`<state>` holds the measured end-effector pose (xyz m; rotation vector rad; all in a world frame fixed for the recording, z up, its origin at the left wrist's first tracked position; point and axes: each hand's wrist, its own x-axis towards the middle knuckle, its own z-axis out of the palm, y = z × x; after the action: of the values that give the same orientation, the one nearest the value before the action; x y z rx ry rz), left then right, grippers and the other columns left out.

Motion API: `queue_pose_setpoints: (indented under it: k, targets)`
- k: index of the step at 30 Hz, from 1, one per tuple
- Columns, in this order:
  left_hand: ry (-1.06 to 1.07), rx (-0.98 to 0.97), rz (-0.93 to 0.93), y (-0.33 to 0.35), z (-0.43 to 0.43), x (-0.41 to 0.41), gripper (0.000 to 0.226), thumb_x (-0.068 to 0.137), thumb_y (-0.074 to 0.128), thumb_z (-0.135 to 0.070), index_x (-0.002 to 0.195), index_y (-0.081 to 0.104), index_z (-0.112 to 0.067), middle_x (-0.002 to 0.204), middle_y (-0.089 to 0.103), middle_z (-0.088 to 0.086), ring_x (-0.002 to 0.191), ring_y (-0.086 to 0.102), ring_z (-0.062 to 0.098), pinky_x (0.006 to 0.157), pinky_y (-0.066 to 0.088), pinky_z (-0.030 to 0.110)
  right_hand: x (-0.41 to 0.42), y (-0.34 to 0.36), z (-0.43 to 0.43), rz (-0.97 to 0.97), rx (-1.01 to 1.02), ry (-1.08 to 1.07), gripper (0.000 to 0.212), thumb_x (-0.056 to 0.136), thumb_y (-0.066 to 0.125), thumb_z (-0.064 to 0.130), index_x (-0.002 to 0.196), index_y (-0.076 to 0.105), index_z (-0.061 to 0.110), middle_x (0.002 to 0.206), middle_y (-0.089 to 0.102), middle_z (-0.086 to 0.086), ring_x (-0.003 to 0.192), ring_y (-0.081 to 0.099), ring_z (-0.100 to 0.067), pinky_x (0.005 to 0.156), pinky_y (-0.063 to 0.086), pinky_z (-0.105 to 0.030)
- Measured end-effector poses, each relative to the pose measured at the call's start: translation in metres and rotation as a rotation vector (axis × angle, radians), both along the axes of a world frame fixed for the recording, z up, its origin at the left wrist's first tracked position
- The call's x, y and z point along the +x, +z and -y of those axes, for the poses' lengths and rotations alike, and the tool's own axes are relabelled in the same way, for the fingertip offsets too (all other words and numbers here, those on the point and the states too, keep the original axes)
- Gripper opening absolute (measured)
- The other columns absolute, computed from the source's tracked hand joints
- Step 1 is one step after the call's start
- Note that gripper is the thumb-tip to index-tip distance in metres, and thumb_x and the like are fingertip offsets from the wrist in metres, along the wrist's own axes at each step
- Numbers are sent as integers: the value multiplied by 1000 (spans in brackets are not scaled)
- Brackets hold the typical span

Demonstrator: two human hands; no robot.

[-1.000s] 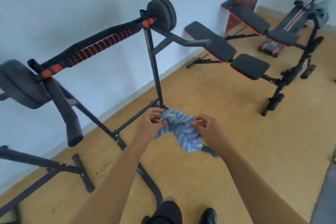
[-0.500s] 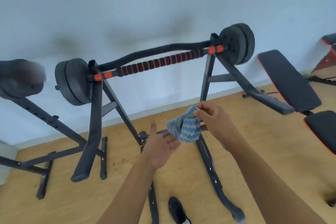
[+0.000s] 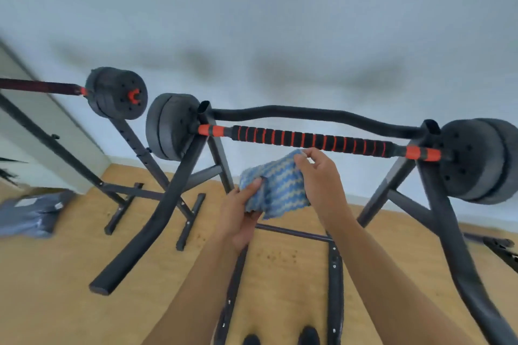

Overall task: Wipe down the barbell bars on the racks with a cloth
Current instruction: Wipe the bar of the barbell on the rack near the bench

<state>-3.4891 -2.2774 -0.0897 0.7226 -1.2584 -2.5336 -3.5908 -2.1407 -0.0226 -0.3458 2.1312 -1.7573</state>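
Fingers [image 3: 302, 162] of right hand [image 3: 319, 180]: curled, pinching the upper edge of cloth [image 3: 277, 186]. Left hand [image 3: 239, 214]: thumb over the cloth's lower left edge, fingers beneath, gripping.

Count: 1 cloth, blue-and-cream zigzag, bunched between the 2 hands.

2 shoe toes [image 3: 308, 335] at the bottom edge of view, between the 2 base rails of near rack [image 3: 171, 196]. Bare wood floor [image 3: 70, 274] lies open left of that rack's foot.

Cloth sits just below barbell bar [image 3: 308, 139]. Right knuckles are close under the grip; whether they touch it cannot be told. Bar lies across both cradles and has a black-and-red ribbed grip. 2 plate stacks [image 3: 168, 126], one per end. 1 curved padded bar [image 3: 308, 115] runs behind it.

Further left: second barbell [image 3: 39, 86] on second rack [image 3: 124, 131], with only 1 of its plate stacks in view. 1 grey bag [image 3: 30, 213] on the floor near wall [image 3: 252, 22].
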Motion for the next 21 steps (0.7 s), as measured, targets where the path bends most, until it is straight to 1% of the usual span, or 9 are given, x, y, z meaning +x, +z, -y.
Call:
queue_pose_setpoints:
  k: [3,5,7,9,10,13,15,17,21]
  targets:
    - [150,-106,-51,21,14,0,47,99,66,-23,139,59,1,131,70,15,119,67,30,90,59,33,-25,6,11,-77,32,110,15,104,49,38,102,62,30,91,71,-3,77,70,-26,66,58,-47]
    - [231,-197,-6,32,23,-5,41,101,66,-17,140,58,-8,129,71,12,119,69,33,95,58,42,-34,5,17,-94,5,170,12,104,51,35,113,57,30,91,69,-2,74,67,-25,65,57,-44]
    - [332,-277,71,44,31,-12,50,100,69,-12,145,51,-21,126,72,7,113,73,31,92,60,49,-39,2,20,-89,-63,218,23,105,50,29,126,49,38,86,64,-14,70,62,-23,64,56,-41]
    - [402,-322,136,56,41,-16,64,98,72,-12,152,42,-32,127,69,5,105,76,27,83,64,45,-45,2,23,-56,-97,291,38,105,48,25,132,45,51,90,58,-27,75,62,-30,71,59,-46]
    - [410,-350,179,58,48,-17,69,97,74,-16,154,40,-36,130,65,5,102,77,26,82,65,43,-50,4,26,-21,-123,331,41,105,47,22,132,49,54,96,62,-26,83,67,-32,75,62,-48]
    - [421,-483,353,63,64,-20,62,93,78,-37,147,47,-41,135,58,0,96,77,18,74,65,35,-69,7,35,21,-152,427,38,106,46,18,119,70,44,111,72,-2,106,68,-29,92,58,-55]
    - [415,-598,404,66,74,-22,46,94,74,-45,137,59,-37,126,66,-1,95,76,17,70,63,31,-79,7,42,0,-108,466,37,105,48,17,111,77,40,110,73,-4,107,66,-33,94,55,-60]
    - [312,-592,328,69,85,-21,37,94,71,-43,126,73,-25,114,76,6,97,77,24,74,64,33,-86,8,51,-14,-77,488,34,103,53,15,108,78,36,108,75,1,103,69,-28,93,57,-57]
    - [7,-488,161,75,114,-16,33,82,83,-11,114,77,-4,115,76,12,105,75,30,80,63,34,-96,18,62,18,-107,540,29,94,72,11,118,72,27,103,78,2,95,75,-20,83,63,-37]
